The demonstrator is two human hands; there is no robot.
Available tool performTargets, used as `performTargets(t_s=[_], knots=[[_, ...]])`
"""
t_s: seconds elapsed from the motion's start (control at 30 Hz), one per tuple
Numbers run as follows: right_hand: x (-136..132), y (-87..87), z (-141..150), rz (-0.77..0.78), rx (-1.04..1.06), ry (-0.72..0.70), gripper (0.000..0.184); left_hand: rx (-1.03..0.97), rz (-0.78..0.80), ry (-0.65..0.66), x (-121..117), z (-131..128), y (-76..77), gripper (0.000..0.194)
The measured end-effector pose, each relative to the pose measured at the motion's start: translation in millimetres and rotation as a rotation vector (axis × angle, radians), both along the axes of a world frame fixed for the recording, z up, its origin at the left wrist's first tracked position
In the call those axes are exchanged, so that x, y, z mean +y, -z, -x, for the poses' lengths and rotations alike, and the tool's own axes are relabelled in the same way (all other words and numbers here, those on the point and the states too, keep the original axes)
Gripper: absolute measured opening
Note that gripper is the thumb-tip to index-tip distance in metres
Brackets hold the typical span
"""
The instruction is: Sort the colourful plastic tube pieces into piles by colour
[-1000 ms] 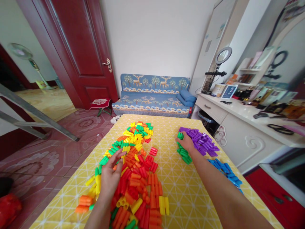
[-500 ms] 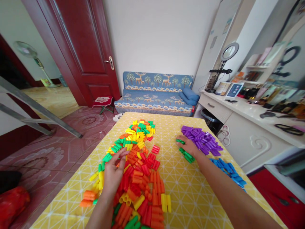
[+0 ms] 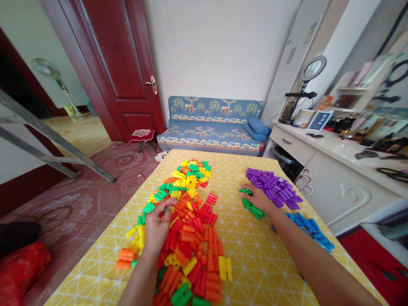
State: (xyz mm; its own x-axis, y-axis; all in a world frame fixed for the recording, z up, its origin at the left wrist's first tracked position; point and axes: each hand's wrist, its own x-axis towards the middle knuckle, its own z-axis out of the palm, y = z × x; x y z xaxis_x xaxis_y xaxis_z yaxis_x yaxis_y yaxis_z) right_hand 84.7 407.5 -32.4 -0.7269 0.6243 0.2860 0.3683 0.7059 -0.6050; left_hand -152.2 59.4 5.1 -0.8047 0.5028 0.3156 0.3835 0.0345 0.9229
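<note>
Fingers (image 3: 250, 187) of the right hand (image 3: 259, 199) have lowered onto green blocks (image 3: 256, 212) beneath them, hold undetermined, leaving green grouped beside purple blocks (image 3: 274, 187) to their right, while the left hand's (image 3: 157, 228) parted fingers, apparently empty, hover over mixed blocks (image 3: 197, 224).

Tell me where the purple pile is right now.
In the head view, the purple pile lies on the table's right side, just beyond the right hand, with the blue pile nearer the camera.
</note>
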Motion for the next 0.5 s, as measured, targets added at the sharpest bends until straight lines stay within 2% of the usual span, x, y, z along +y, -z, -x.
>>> performTargets(t_s=[0.23, 0.33, 0.43, 0.5], knots=[[-2.3, -4.1, 0.4, -0.053, -0.051, 0.06, 0.044, -0.011, 0.004, -0.016, -4.3, 3.8, -7.5, 0.034], [-6.6, -9.4, 2.5, -0.085, -0.057, 0.076, 0.042, 0.01, 0.025, -0.065, -11.7, 12.2, -8.2, 0.034], [-20.9, -20.2, 8.9, -0.133, -0.009, 0.109, 0.043, 0.022, 0.093, -0.146, -20.0, 27.6, -5.7, 0.037], [-39.1, -27.9, 15.2, -0.148, 0.091, 0.126, 0.043, 0.037, 0.169, -0.15, -22.9, 42.1, -2.7, 0.041]])
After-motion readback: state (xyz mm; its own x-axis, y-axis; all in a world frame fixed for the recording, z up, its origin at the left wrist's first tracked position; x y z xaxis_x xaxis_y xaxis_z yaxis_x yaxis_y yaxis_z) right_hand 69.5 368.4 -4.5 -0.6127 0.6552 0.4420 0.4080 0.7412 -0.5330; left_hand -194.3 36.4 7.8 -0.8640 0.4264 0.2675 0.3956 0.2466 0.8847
